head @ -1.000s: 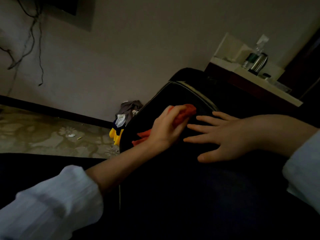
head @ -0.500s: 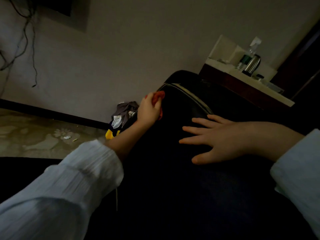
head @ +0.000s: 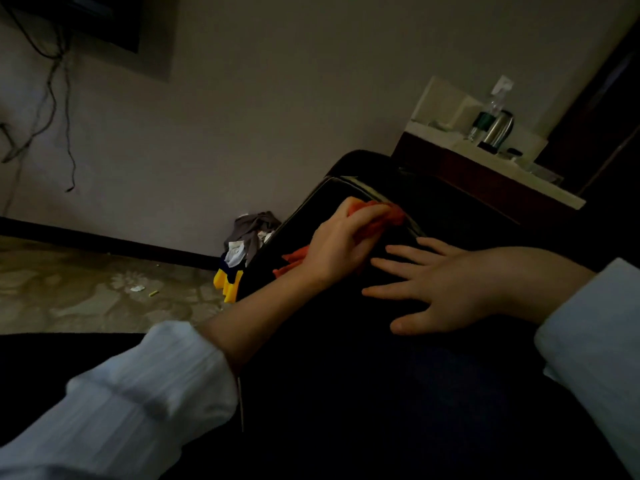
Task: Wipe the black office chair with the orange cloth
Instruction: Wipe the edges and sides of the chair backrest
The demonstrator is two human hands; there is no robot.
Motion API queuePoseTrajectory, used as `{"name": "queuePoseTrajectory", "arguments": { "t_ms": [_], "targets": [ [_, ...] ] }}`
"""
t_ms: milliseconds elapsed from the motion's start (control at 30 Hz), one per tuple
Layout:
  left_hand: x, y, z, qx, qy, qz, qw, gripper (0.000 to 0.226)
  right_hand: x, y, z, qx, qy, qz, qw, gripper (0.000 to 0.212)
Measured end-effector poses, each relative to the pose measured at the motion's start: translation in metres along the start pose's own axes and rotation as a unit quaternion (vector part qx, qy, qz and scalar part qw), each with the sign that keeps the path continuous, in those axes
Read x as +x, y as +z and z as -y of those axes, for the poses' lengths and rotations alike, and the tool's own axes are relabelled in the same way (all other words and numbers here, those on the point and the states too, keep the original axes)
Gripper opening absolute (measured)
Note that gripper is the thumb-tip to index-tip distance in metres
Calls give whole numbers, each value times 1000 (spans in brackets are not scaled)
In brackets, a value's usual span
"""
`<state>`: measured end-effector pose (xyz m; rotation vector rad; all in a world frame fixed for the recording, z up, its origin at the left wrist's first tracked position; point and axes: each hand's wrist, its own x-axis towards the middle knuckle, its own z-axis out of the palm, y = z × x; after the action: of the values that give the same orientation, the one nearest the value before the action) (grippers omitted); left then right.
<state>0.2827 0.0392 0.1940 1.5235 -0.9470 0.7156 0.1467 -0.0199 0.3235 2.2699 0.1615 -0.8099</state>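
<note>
Left hand [head: 341,245] is back from the edge of the black office chair [head: 363,393], gripping the orange cloth [head: 386,216] against it near the pale piping, just beside the right hand [head: 440,289], which lies flat with fingers spread.

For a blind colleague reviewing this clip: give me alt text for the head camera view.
A person's left hand grips an orange cloth against a black office chair, while the right hand rests flat beside it, fingers spread. A pile of clothes lies on the floor behind, and a kettle stands on a counter.
</note>
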Motion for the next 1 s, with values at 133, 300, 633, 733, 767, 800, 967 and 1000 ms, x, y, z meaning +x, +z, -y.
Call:
{"name": "queuePoseTrajectory", "arguments": {
  "t_ms": [133, 300, 633, 733, 767, 800, 967, 1000],
  "targets": [
    [13, 5, 35, -24, -142, -48, 988, 37, 1, -2, 0, 6, -1, -14, 1000, 59],
    [17, -4, 39, 8, -221, -35, 975, 25, 2, -4, -5, 6, 8, -46, 999, 56],
    [59, -16, 60, 13, -252, -81, 964, 22, 7, -5, -17, 26, 24, -71, 997, 57],
    [74, -15, 68, 61, -241, -43, 968, 17, 8, -7, -17, 27, 27, -61, 997, 55],
    [76, -13, 68, 82, -231, -27, 969, 17, 8, -7, -16, 29, 28, -58, 998, 55],
    [78, -10, 67, 98, -221, -16, 970, 17, 8, -7, -16, 30, 29, -54, 998, 55],
    [88, -16, 56, 131, -204, 51, 969, 19, 10, -8, -14, 25, 33, -37, 998, 57],
    [87, -17, 51, 138, -179, 70, 972, 18, 9, -9, -14, 26, 33, -34, 999, 57]
  ]
}}
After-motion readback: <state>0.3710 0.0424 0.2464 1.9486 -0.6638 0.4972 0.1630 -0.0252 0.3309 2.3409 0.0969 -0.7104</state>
